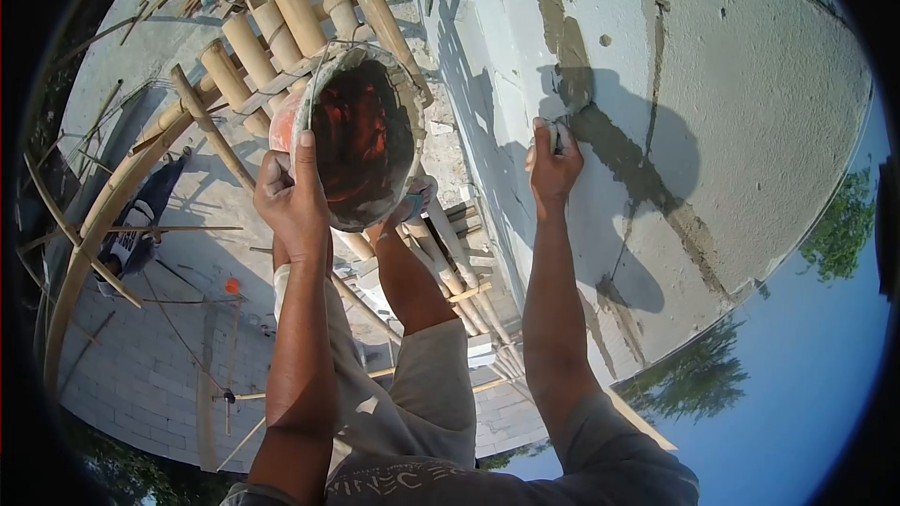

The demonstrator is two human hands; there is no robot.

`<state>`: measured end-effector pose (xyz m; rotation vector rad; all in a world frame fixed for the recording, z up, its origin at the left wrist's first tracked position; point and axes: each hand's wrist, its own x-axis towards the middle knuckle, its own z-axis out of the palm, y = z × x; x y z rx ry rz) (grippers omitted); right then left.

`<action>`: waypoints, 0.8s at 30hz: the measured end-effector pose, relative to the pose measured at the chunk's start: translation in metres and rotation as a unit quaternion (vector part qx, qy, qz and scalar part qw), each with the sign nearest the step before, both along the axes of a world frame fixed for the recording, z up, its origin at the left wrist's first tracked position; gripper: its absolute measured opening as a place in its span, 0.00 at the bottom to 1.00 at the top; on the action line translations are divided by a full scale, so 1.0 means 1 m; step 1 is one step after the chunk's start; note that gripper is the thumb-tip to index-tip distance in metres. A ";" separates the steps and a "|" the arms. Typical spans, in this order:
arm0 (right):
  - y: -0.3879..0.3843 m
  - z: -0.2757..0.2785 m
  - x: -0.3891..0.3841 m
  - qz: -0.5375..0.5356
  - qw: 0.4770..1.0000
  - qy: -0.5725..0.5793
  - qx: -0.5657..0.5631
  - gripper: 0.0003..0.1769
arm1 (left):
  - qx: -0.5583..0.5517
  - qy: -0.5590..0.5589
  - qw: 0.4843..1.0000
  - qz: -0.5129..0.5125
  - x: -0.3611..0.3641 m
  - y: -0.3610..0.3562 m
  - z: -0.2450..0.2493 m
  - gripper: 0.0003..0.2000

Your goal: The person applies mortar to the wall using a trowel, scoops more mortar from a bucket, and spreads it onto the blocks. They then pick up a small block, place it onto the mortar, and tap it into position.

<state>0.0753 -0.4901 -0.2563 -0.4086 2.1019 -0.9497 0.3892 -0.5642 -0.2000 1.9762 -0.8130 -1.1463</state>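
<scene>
My left hand (295, 192) grips the rim of a mortar-crusted bucket (349, 211), which is tilted so its dark, reddish inside faces me. A wire handle (312, 84) crosses the bucket's mouth. My right hand (555, 167) is closed around the handle of a small trowel (568, 101), with its blade at the wall. Wet grey mortar (628, 164) runs in a band along a joint of the pale block wall (750, 122), starting right at the trowel. The shadow of my head and arm falls across this patch.
Bamboo poles (281, 14) form a scaffold beside and below me, with my foot (422, 195) on it. Far below at left is another person (141, 225). An orange container (232, 286) is near a block wall (141, 384). Trees (689, 379) stand beyond the wall's edge.
</scene>
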 end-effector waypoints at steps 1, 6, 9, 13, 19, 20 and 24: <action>0.018 -0.006 0.005 0.001 1.000 0.001 0.002 0.10 | 0.002 0.001 1.000 0.001 0.001 0.001 0.002 0.23; 0.012 -0.034 0.036 0.169 0.931 0.321 -0.046 0.14 | -0.012 -0.007 1.000 0.009 -0.006 0.000 -0.002 0.21; -0.033 -0.077 0.048 0.189 0.922 0.337 -0.006 0.20 | -0.009 -0.013 1.000 -0.009 0.000 0.005 -0.008 0.21; -0.073 -0.084 0.042 0.102 0.953 0.280 0.047 0.24 | -0.013 -0.008 1.000 -0.018 -0.006 0.000 0.000 0.22; -0.035 -0.055 0.040 0.097 0.936 0.338 -0.024 0.20 | -0.012 -0.013 1.000 -0.019 -0.004 0.009 -0.006 0.23; -0.030 -0.049 0.041 0.096 0.934 0.343 -0.030 0.19 | -0.013 -0.010 1.000 -0.018 -0.004 0.009 -0.009 0.23; 0.012 -0.039 0.034 0.045 0.968 0.245 -0.031 0.18 | 0.000 -0.001 1.000 -0.014 -0.006 0.007 -0.005 0.22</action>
